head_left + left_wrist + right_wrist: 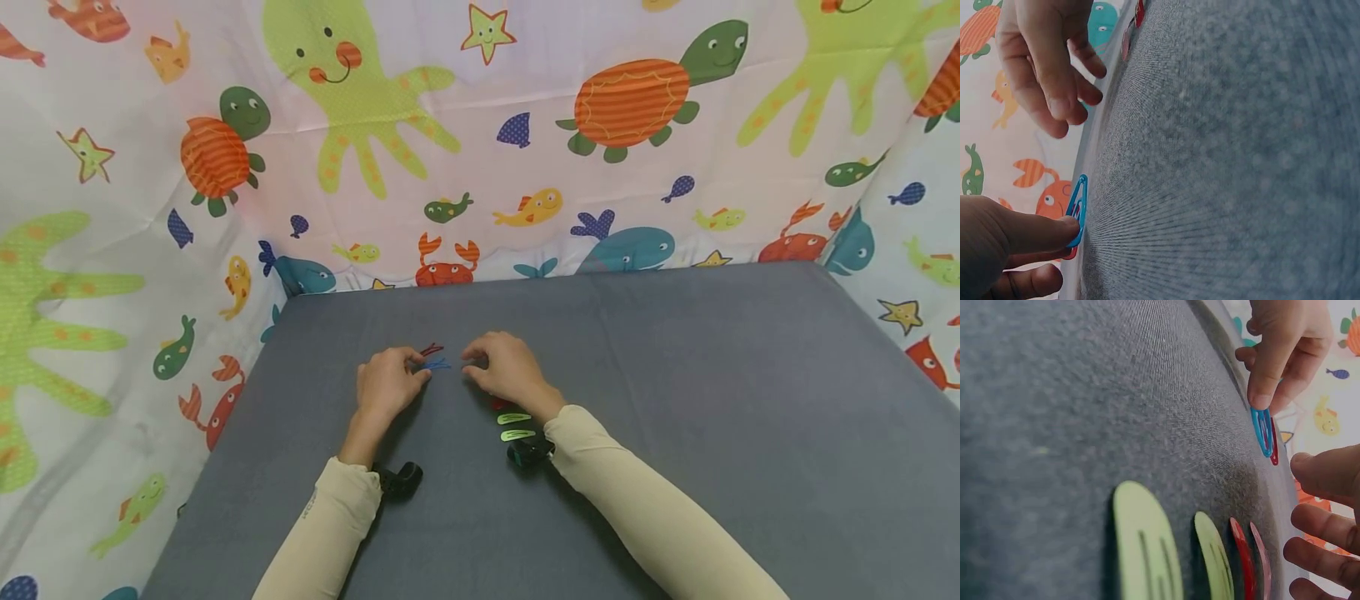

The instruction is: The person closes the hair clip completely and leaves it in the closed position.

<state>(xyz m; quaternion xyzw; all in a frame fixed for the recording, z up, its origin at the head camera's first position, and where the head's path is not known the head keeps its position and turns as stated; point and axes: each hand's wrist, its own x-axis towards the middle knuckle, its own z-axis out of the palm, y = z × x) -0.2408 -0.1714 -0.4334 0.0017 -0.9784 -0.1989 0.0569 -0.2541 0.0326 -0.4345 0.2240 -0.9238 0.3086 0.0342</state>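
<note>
Two hands are working above the grey table (675, 375), and the left hand (388, 383) is doing the holding: its thumb and fingertip are pinching the blue clip (438, 364), whose free end is pointing towards the gap between the hands. Right beside it, on the far side, the red clip (432, 350) is showing, lying nearly in line with the blue one; whether those fingers are gripping the red as well, I'm not able to tell.

Across the gap, the right hand (510, 367) is facing its partner, thumb standing apart from loosely bent fingers, and it is holding nothing. It is hovering near the blue clip without touching it.

Below that right hand, four more clips are lying in a row on the table! The near green clip (1147, 544) is sitting closest to the person, the far green clip (1213, 556) is coming next, then the other red clip (1244, 556), and the pink clip (1262, 559) is finishing the line. From the head view, the right hand and wrist are covering part of that row, and the pink one is staying out of sight there.

Pale sleeves (652, 500) are covering both forearms, and a black device (401, 481) is sitting at the left wrist, with a second black device (528, 452) at the right. Behind it all, a printed cloth (517, 183) is showing turtles, crabs, fish and whales.
</note>
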